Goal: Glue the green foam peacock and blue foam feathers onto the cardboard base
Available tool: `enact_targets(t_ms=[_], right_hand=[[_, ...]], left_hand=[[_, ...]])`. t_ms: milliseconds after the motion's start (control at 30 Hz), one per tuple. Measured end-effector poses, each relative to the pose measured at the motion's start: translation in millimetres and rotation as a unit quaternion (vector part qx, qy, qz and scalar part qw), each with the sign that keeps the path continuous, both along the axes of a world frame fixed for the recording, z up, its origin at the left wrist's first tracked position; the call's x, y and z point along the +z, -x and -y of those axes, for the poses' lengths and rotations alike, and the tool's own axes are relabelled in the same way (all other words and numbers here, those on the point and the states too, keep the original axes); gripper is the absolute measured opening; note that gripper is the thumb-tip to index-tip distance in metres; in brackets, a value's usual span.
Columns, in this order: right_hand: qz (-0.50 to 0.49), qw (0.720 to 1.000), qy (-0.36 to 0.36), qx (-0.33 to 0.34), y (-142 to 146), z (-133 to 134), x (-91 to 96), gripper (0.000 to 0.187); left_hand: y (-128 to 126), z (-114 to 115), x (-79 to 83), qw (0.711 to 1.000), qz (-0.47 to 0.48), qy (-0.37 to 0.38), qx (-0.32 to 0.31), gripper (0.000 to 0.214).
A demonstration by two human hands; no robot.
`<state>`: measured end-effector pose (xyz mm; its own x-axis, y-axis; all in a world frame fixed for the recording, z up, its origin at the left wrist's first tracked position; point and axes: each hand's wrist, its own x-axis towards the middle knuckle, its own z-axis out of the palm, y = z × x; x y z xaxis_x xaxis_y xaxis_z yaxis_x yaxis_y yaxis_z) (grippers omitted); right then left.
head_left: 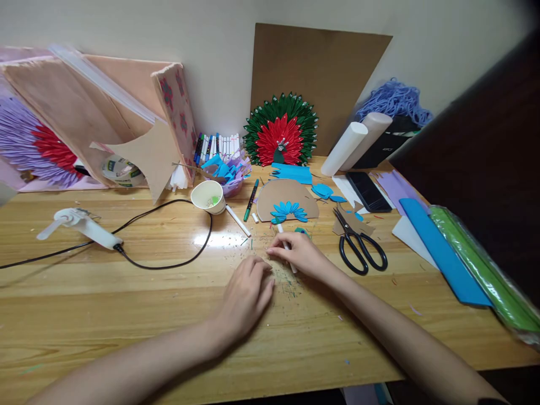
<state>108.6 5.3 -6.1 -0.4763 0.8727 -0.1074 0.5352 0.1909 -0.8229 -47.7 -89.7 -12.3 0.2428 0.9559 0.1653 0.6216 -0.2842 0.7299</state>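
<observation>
My right hand is closed in a pinch, its fingertips touching or just above the tabletop. A slim white stick, like a marker, passes beneath its fingers; whatever the fingertips pinch is too small to make out. Beside it, my left hand rests on the table with fingers curled inward, hiding anything inside. Just beyond both hands lies a rounded piece of cardboard, with blue petals fanned along its near edge. A small dark green piece shows behind my right hand.
Black-handled scissors lie to the right, near a phone. On the left are a glue gun with a looping cord and a paper cup. A green and red peacock stands at the back. Scraps litter the tabletop.
</observation>
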Motion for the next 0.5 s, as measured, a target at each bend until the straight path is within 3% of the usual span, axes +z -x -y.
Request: enact_targets(t_ms=[167, 367, 500], right_hand=[[0.008, 1.000, -0.020, 0.008, 3, -5, -1.1, 0.018], [-0.069, 0.997, -0.002, -0.044, -11, -1, 6.6, 0.034], [-0.073, 0.996, 0.010, -0.046, -21, -2, 11.0, 0.032]], left_hand=[[-2, 5, -1.9, 0.985, -0.126, -0.107, -0.040, 0.035], [-2, 7, -0.5, 0.975, -0.175, -0.121, -0.071, 0.036], [-1, 6, -2.5, 0.970, -0.195, -0.121, -0.077, 0.038]])
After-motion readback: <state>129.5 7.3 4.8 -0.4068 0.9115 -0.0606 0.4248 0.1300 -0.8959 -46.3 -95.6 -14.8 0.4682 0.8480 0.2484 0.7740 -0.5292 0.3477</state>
